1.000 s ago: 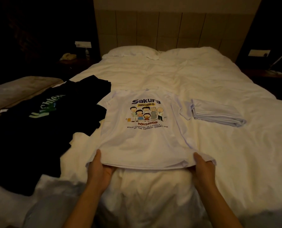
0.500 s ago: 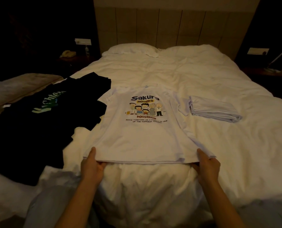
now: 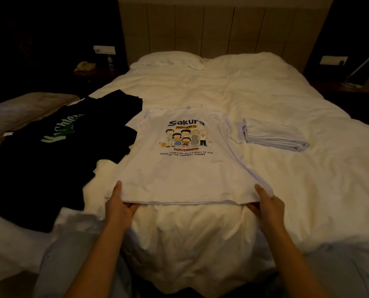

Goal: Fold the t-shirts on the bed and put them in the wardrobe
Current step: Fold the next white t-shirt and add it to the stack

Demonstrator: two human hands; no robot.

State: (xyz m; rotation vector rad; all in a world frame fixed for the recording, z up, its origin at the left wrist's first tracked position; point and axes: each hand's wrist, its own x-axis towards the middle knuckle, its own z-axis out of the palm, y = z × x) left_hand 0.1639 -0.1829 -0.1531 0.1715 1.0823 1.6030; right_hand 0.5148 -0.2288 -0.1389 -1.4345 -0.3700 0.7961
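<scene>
Spread on the white-sheeted bed (image 3: 243,100), the white cotton cartoon-print t-shirt (image 3: 185,168) has its hem corners pinched by left hand (image 3: 118,208) and right hand (image 3: 269,208), probably to flatten it for folding.

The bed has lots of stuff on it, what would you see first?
The white cartoon t-shirt lies spread flat in the middle of the bed, its bottom edge pinched by the left hand and right hand. A black t-shirt sprawls left; a folded white t-shirt sits right.
</scene>
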